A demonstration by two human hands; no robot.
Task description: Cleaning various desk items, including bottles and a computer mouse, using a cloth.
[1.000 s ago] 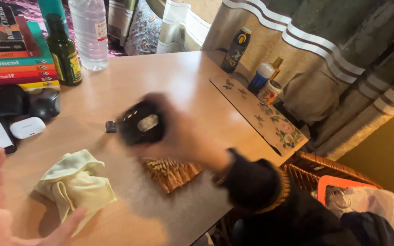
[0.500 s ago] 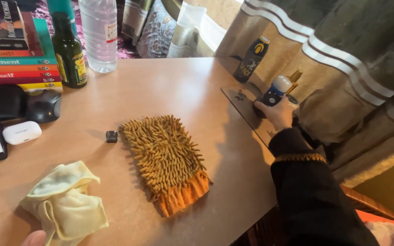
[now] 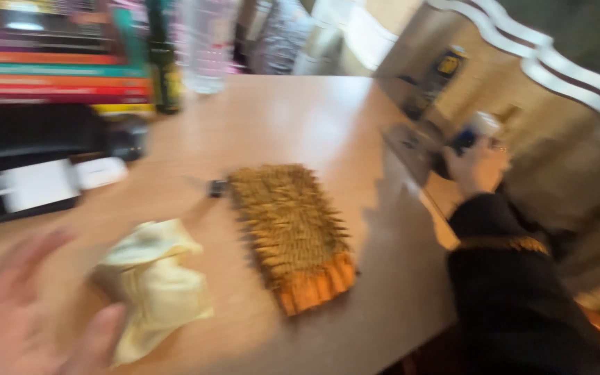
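The picture is blurred by motion, so fine detail is lost. Taking the shaggy orange-brown mitt (image 3: pixel 291 235) in the middle of the wooden table (image 3: pixel 293 118) as the landmark:

Nearest the camera, down and to the left of the mitt, the left hand (image 3: pixel 29 319) hovers with its fingers spread open, holding nothing. Its thumb lies just beside, perhaps touching, a crumpled pale yellow cloth (image 3: pixel 153 281), which sits on the table near the mitt's left edge.

The mitt itself lies flat, its orange cuff toward the camera. At its far left corner a small dark object (image 3: pixel 217 187) rests just beside it; what it is cannot be told.

To the right of the mitt, beyond the table's edge, the right hand (image 3: pixel 477 163) comes out of a dark sleeve and is closed around a small bottle with a white cap and a blue body (image 3: pixel 477 132), held upright. The bottle is well apart from the mitt.

Left of the mitt lie a white case (image 3: pixel 102 171) and a black device (image 3: pixel 29 149). Farther off, behind the mitt's left side, stand a stack of books (image 3: pixel 57 59), a dark green bottle (image 3: pixel 164 76) and a clear plastic bottle (image 3: pixel 206 45). Far right of the mitt hangs a striped curtain (image 3: pixel 557 69).
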